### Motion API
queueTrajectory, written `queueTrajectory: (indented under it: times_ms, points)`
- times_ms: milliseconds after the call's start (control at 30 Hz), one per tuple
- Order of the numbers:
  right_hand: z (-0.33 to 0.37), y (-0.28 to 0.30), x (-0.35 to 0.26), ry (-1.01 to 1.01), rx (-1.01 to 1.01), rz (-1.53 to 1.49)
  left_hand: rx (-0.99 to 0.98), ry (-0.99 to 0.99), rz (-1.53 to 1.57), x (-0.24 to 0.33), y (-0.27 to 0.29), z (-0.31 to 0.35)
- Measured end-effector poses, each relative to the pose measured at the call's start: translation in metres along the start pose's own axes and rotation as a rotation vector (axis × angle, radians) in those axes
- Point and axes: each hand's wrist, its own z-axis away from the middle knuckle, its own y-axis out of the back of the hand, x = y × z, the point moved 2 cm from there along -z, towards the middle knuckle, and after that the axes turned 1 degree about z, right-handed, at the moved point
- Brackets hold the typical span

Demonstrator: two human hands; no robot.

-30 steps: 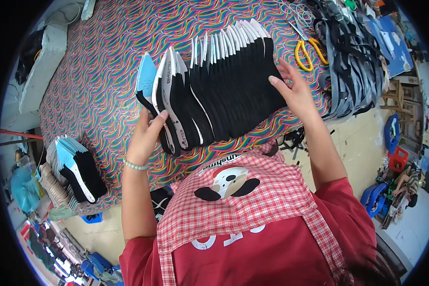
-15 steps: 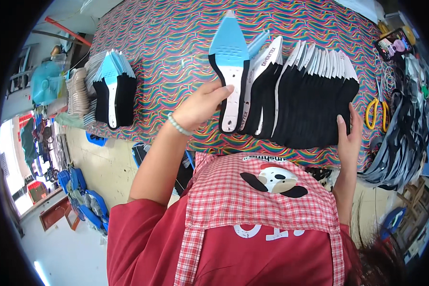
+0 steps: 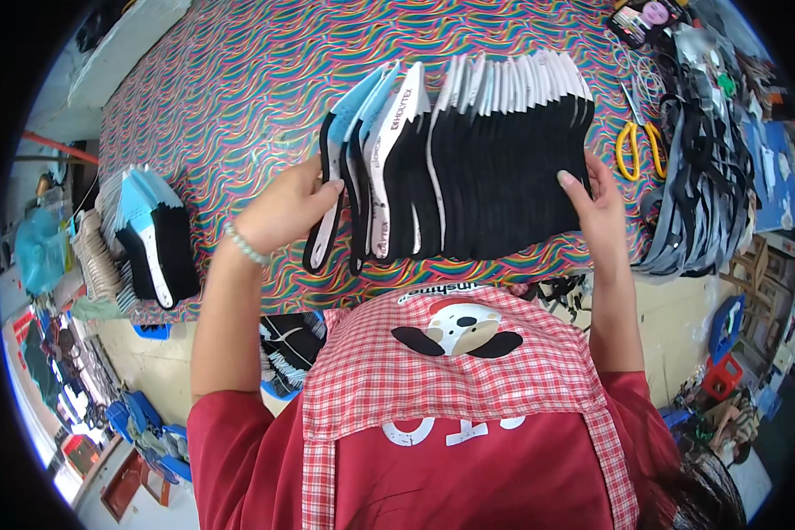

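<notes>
Left grip, one: narrow, thumb and fingers pinching a single black piece with a blue tip and pale centre strip; the piece leans, its near end standing just apart from the row.
Right grip, one: thumb against the dark face of the row, fingers curled round its right end, holding it.
The row: black pieces packed side by side, mid-desk, close to the near edge; tips at the far side, mostly white, blue at the left end.
Bracelet, pale beads, on the left wrist.
Apron, red check, dog motif, worn by the person I see at the desk, which has a bright wavy-patterned cover.
Scissors, yellow handles, right of the row; white cord just beyond.
Straps, black and grey, heaped farther right.
Stack, black, blue-tipped, at the left; beige bundle just beside it.
</notes>
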Motion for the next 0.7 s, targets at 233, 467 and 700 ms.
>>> queueTrajectory:
  times_ms: [233, 467, 700]
  points:
    - [-0.018, 0.009, 0.005, -0.091, -0.063, 0.177, 0.457, -0.189, -0.156, -0.008, -0.033, -0.015]
    - [-0.018, -0.003, -0.003, 0.08, -0.034, 0.298, 0.759, -0.321, -0.311, 0.023, -0.072, -0.018]
    - [-0.021, 0.002, 0.008, 0.128, -0.004, 0.371, 0.747, -0.318, -0.232, 0.013, -0.059, -0.024]
